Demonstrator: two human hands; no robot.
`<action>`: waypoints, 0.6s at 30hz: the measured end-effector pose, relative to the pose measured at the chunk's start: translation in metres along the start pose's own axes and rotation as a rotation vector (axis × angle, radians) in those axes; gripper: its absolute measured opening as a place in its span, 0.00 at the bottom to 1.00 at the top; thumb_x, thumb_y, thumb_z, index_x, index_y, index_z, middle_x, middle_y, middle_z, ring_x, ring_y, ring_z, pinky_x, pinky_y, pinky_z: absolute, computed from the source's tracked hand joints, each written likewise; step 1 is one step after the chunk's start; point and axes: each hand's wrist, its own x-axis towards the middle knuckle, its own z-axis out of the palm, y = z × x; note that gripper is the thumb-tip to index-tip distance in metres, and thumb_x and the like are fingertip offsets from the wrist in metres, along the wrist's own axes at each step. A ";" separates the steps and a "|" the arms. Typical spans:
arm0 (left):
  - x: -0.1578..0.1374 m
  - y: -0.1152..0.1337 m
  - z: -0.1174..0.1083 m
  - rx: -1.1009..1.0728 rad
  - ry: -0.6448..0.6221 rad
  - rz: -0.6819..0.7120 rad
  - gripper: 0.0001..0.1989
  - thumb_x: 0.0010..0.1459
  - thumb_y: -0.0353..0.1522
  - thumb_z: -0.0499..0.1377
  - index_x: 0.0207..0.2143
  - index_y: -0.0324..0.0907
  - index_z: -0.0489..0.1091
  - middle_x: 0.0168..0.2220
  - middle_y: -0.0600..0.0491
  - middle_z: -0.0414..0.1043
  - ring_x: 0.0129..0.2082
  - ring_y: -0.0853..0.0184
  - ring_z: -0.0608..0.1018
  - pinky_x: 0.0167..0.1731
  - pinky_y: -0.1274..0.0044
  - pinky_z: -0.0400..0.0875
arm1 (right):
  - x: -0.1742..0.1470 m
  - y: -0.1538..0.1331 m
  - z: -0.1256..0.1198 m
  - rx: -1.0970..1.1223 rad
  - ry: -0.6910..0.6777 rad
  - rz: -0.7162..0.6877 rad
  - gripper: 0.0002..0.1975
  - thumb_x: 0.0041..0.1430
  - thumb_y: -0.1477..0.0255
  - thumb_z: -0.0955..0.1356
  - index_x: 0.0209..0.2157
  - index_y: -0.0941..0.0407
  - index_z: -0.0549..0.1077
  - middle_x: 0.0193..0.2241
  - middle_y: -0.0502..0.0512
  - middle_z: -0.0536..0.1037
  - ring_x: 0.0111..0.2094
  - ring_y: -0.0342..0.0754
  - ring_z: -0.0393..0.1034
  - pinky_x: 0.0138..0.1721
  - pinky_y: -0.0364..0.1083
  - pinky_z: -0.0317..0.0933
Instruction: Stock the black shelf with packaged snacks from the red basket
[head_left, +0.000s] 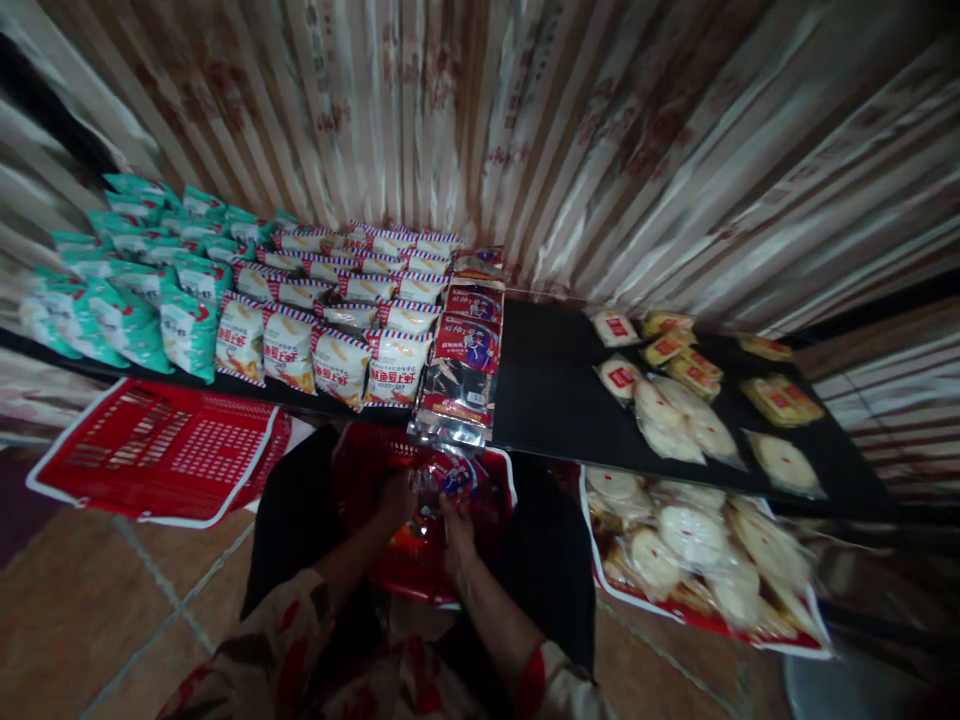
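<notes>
Between my knees is a red plastic basket (409,580) with a pale rim. Inside it, my left hand (399,500) and my right hand (456,528) are closed on the two sides of a shiny dark red and purple snack packet (459,472). The fingertips are dim and partly hidden by the packet. Just beyond, at the table's front edge, a column of similar dark red snack packets (459,385) lies overlapped, the nearest one hanging slightly over the edge.
On the black table (547,385) stand rows of white snack bags (341,365) and green snack bags (131,320). To the right lie yellow packets (694,370) and bagged round flatbreads (679,420). Red baskets stand below: one at left (150,490), another full of flatbreads (814,635).
</notes>
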 end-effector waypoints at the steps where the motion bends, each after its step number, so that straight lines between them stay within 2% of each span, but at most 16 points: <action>1: -0.006 0.000 -0.004 0.000 0.012 0.026 0.16 0.62 0.27 0.48 0.50 0.37 0.66 0.50 0.42 0.72 0.50 0.63 0.74 0.50 0.76 0.62 | -0.010 -0.002 -0.001 0.026 0.000 0.026 0.25 0.35 0.58 0.75 0.36 0.53 0.70 0.24 0.47 0.79 0.29 0.50 0.75 0.30 0.46 0.67; 3: -0.021 0.002 -0.011 -0.004 0.036 0.085 0.16 0.61 0.27 0.48 0.49 0.38 0.67 0.51 0.43 0.72 0.50 0.64 0.73 0.51 0.76 0.62 | -0.029 -0.005 -0.004 0.083 -0.016 0.074 0.30 0.33 0.56 0.76 0.40 0.52 0.69 0.27 0.48 0.80 0.30 0.51 0.76 0.30 0.46 0.67; 6: -0.042 0.008 -0.021 -0.014 0.062 0.186 0.14 0.59 0.25 0.50 0.45 0.39 0.70 0.46 0.46 0.74 0.47 0.66 0.75 0.49 0.79 0.63 | -0.052 -0.012 -0.013 0.095 -0.008 0.087 0.33 0.31 0.54 0.76 0.41 0.52 0.70 0.29 0.50 0.81 0.31 0.52 0.76 0.30 0.47 0.68; 14: -0.081 0.034 -0.028 -0.178 0.117 0.450 0.10 0.56 0.25 0.50 0.35 0.40 0.70 0.35 0.52 0.75 0.35 0.69 0.76 0.38 0.80 0.66 | -0.086 -0.044 -0.041 0.116 0.035 -0.015 0.34 0.30 0.51 0.76 0.40 0.54 0.71 0.30 0.52 0.81 0.31 0.54 0.76 0.30 0.47 0.68; 18: -0.098 0.049 -0.034 -0.167 0.086 0.526 0.09 0.55 0.26 0.50 0.30 0.40 0.70 0.30 0.52 0.75 0.31 0.69 0.75 0.34 0.80 0.64 | -0.095 -0.059 -0.056 0.092 0.079 -0.074 0.33 0.29 0.50 0.75 0.37 0.55 0.74 0.29 0.53 0.81 0.33 0.55 0.76 0.32 0.47 0.69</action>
